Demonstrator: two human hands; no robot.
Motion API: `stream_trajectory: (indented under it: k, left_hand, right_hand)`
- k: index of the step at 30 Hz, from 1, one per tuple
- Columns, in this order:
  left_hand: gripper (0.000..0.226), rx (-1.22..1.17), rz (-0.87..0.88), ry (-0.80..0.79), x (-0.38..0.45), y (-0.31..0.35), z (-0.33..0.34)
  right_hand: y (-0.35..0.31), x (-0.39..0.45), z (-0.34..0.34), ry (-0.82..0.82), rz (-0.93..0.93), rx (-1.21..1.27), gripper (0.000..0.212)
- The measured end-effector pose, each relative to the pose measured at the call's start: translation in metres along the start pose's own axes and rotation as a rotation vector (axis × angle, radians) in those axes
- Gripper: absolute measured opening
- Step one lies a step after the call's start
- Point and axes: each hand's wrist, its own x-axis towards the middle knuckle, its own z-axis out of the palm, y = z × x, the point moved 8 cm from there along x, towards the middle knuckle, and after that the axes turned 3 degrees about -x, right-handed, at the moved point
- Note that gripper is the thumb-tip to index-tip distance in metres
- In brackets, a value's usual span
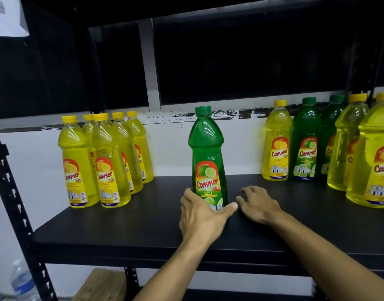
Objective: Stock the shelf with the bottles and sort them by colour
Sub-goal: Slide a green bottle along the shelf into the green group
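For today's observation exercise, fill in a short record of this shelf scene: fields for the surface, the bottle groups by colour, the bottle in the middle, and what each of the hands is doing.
surface: black shelf
left group: five yellow bottles, sorted together
centre: one green lime bottle, upright, standing alone
right group: mixed bottles, yellow and green, unsorted
left hand: open, thumb and fingers around the green bottle's base
right hand: open, fingers spread on the shelf beside the bottle, holding nothing
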Motion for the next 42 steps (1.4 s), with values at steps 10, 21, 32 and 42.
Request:
stream_trajectory:
  k: [10, 21, 32, 42]
  left_hand:
    - [0.084, 0.099, -0.012, 0.03, 0.048, -0.013, -0.006]
    - [0.097, 0.019, -0.113, 0.099, 0.152, -0.062, -0.018]
    - [0.089, -0.014, -0.133, 0.176, 0.205, -0.077, -0.014]
    - [0.091, -0.035, -0.127, 0.215, 0.225, -0.082, -0.007]
  right_hand:
    - [-0.002, -0.002, 0.004, -0.031, -0.041, -0.138, 0.061]
    - [0.002, 0.002, 0.009, -0.036, -0.006, -0.115, 0.068]
    - [-0.001, 0.003, 0.007, -0.024, -0.014, -0.134, 0.063]
    - [0.002, 0.007, 0.01, -0.003, -0.005, -0.109, 0.064]
